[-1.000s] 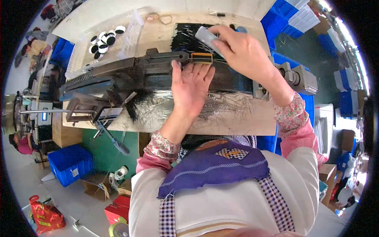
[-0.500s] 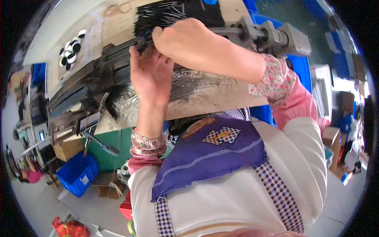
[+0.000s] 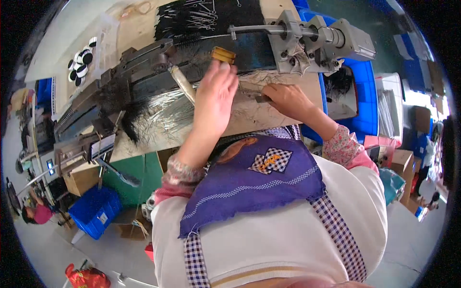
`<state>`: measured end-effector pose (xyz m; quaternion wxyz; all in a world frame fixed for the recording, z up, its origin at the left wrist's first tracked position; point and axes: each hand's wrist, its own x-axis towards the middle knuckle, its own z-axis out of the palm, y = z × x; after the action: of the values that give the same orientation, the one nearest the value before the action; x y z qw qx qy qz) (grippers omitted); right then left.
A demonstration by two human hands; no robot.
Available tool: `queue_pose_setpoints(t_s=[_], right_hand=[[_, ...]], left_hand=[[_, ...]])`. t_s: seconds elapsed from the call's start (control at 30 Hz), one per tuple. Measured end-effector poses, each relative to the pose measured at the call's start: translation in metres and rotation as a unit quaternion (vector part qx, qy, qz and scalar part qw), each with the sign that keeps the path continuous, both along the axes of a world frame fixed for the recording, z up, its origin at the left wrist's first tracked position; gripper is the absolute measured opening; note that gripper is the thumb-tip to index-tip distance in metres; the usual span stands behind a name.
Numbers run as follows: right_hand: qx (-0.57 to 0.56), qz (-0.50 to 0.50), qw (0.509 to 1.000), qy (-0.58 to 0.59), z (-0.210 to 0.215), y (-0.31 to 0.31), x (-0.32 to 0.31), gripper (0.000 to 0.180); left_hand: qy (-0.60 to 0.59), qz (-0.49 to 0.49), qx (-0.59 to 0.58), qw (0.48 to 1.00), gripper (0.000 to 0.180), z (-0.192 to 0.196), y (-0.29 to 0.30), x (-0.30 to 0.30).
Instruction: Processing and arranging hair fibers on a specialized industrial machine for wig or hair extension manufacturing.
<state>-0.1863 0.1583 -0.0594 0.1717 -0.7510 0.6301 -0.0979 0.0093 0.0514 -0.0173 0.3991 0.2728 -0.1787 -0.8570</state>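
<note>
Over the middle of the bench my left hand [image 3: 214,98] reaches up, slightly blurred, with its fingertips closed at a small yellow metal block [image 3: 224,54]. My right hand [image 3: 292,102] is low over the bench's near side, its thumb and fingers pinching a small flat grey metal piece [image 3: 262,99]. Left of my left hand slants a pale wrapped lever [image 3: 182,84] on the dark metal fixture [image 3: 149,57]. Loose thin silver wires [image 3: 168,115] and a clump of black bristles [image 3: 134,125] lie nearby. Part of the wires is behind my left forearm.
A motor unit with a chuck [image 3: 331,41] stands at the bench's right end. Looped wire pins lie on a black cloth [image 3: 168,21] at the back. A clear tray [image 3: 109,36] with black-and-white round pieces is at left. A blue crate [image 3: 367,96] stands right.
My hands have come apart from the fixture's middle. The right has moved down and right and shows a metal piece; the left has moved right. The yellow block and lever now show.
</note>
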Motion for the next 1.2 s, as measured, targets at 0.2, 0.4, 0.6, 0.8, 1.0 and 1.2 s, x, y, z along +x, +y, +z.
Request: queue_pose_setpoints(t_s=[0.2,0.4,0.6,0.8,1.0,1.2], right_hand=[[-0.071,0.037,0.988,-0.135,0.021,-0.001,-0.006,0.019],[-0.132,-0.021,0.968,-0.212,0.057,-0.013,-0.001,0.016],[-0.207,-0.147,0.92,-0.3,0.088,-0.012,-0.014,0.007],[-0.09,-0.052,0.944,-0.313,0.127,-0.04,0.025,0.008],[-0.19,0.049,0.946,-0.258,0.145,-0.077,0.046,0.013],[-0.287,0.087,0.952,-0.065,0.118,-0.123,0.016,0.014]], left_hand=[[-0.561,0.149,-0.551,0.599,0.05,-0.003,0.029,0.141],[-0.942,0.2,-0.093,0.253,0.079,-0.043,0.04,0.376],[-0.906,0.196,-0.091,0.364,0.07,-0.046,0.038,0.336],[-0.6,0.021,-0.352,0.719,0.047,0.031,0.062,0.129],[-0.416,-0.107,-0.402,0.809,0.026,0.042,0.033,0.093],[-0.29,-0.023,-0.269,0.918,0.028,0.01,0.018,0.057]])
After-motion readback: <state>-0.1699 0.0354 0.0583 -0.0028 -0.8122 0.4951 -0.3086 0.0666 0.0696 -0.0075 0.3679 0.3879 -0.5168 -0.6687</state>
